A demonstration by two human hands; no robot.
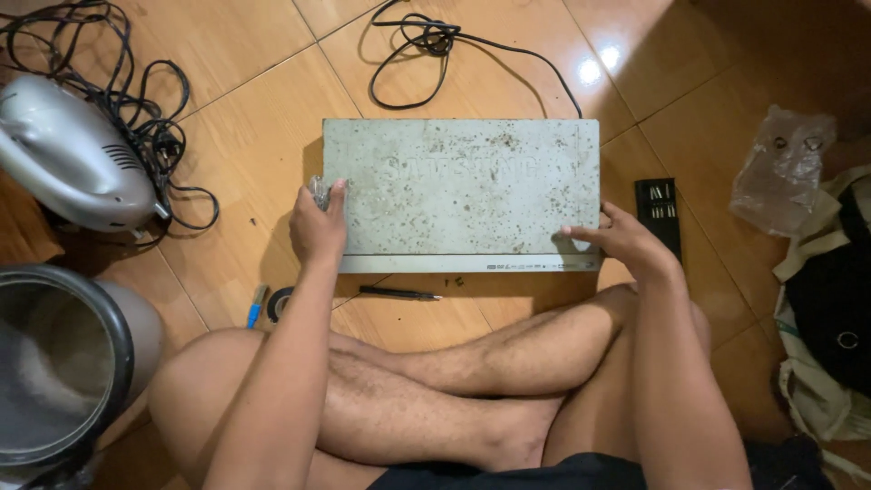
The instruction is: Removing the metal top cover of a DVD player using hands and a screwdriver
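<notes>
A flat, dusty grey metal electronics box (461,186) with rust specks lies on the tiled floor in front of my crossed legs. My left hand (318,227) grips its left edge, thumb on top, with a small clear crumpled thing by the fingers. My right hand (617,238) rests on the box's front right corner, fingers spread over the lid. A black power cord (426,41) runs from the box's back edge.
A thin black pen-like tool (399,293), two small screws (458,282), a tape roll (279,302) and a blue-handled tool (256,306) lie near my knees. A black bit case (660,213), clear plastic bag (785,168), cloth bag (830,308), grey handheld vacuum (73,154) and round bin (54,363) surround me.
</notes>
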